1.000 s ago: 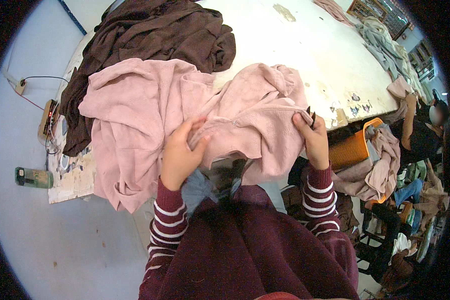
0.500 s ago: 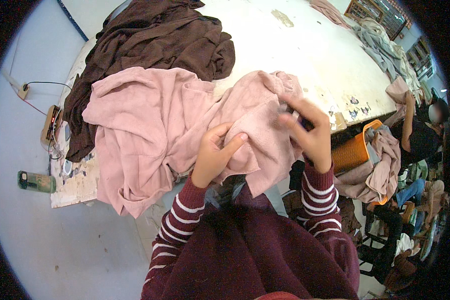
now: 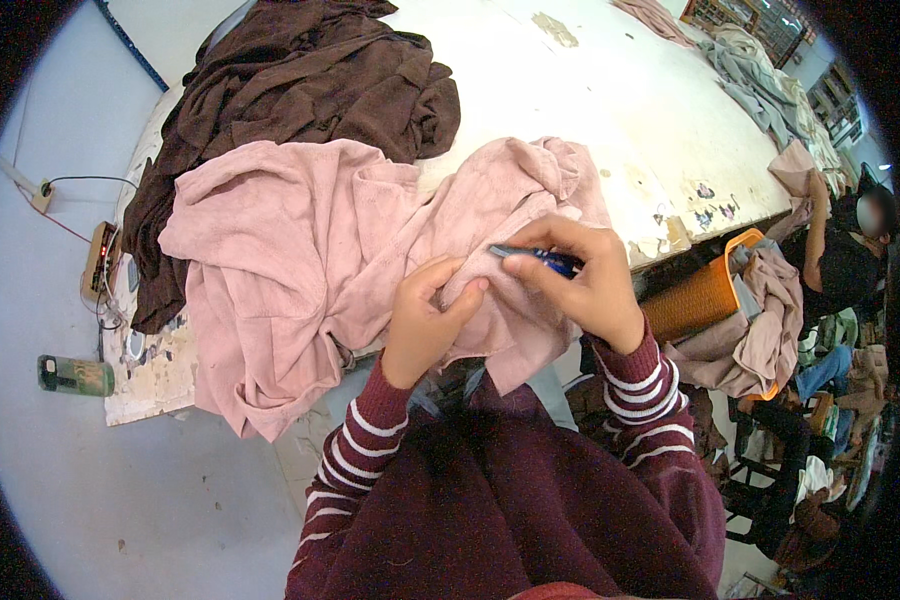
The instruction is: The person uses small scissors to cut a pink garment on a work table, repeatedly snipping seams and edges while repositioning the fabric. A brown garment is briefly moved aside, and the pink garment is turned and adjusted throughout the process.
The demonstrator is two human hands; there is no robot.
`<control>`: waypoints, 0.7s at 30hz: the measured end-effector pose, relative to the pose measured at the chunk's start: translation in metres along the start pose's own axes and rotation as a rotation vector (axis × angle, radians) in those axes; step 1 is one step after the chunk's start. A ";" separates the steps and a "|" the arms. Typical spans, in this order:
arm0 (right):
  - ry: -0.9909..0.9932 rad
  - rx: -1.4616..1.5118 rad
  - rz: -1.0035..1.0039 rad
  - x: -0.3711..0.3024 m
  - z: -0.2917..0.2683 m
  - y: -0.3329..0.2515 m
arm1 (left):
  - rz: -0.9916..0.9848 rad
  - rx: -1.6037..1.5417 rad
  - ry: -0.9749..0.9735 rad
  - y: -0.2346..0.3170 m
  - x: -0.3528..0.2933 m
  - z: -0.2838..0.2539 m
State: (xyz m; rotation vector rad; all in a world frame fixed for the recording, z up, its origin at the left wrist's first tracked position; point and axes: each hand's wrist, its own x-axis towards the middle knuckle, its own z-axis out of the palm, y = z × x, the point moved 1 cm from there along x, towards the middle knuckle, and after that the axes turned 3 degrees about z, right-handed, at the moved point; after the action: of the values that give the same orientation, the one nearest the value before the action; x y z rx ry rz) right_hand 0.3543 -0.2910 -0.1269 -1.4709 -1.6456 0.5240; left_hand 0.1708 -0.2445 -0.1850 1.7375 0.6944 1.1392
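Note:
A pink cloth garment (image 3: 260,235) lies bunched on the near side of the white table (image 3: 530,90), with its lower edges hanging over the front. My left hand (image 3: 423,318) is closed on a fold of it, thumb and fingers pinching the fabric. In my right hand (image 3: 598,285) is a pair of small thread snips (image 3: 558,262) with a blue handle. Their grey metal tip points left, just above the pink cloth and close to my left fingertips. My curled right fingers partly hide the handle.
Dark brown cloth (image 3: 320,85) is heaped behind the pink garment. At the right stands an orange basket (image 3: 685,300) holding pink and grey cloth. Further right, a co-worker (image 3: 845,260) handles fabric. A power strip (image 3: 100,260) and a phone-like case (image 3: 75,375) are at the left.
My right hand has moved left and down toward my left hand, bringing the snips over the cloth. My left hand keeps its pinch on the pink garment.

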 end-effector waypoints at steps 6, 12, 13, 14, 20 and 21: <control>0.195 0.308 -0.016 -0.002 -0.003 0.007 | 0.006 0.074 -0.035 0.001 -0.001 -0.002; 0.239 0.002 -0.188 0.005 0.009 0.004 | 0.061 0.148 -0.046 -0.003 -0.005 -0.002; 0.448 0.192 -0.090 0.010 0.001 0.012 | 0.046 0.111 -0.013 -0.004 -0.006 -0.004; 0.633 0.376 -0.053 0.012 -0.010 0.022 | 0.054 0.085 0.021 -0.005 -0.008 -0.007; 0.253 0.419 0.174 -0.008 -0.006 0.056 | -0.071 -0.007 -0.016 0.001 -0.005 -0.016; 0.163 0.467 0.234 -0.011 0.004 0.053 | 0.030 0.034 0.034 0.007 -0.001 -0.015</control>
State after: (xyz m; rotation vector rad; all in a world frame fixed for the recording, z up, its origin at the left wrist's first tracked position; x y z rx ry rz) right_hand 0.3821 -0.2883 -0.1739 -1.3167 -1.1324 0.8323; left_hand 0.1568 -0.2426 -0.1771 1.7661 0.7147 1.1864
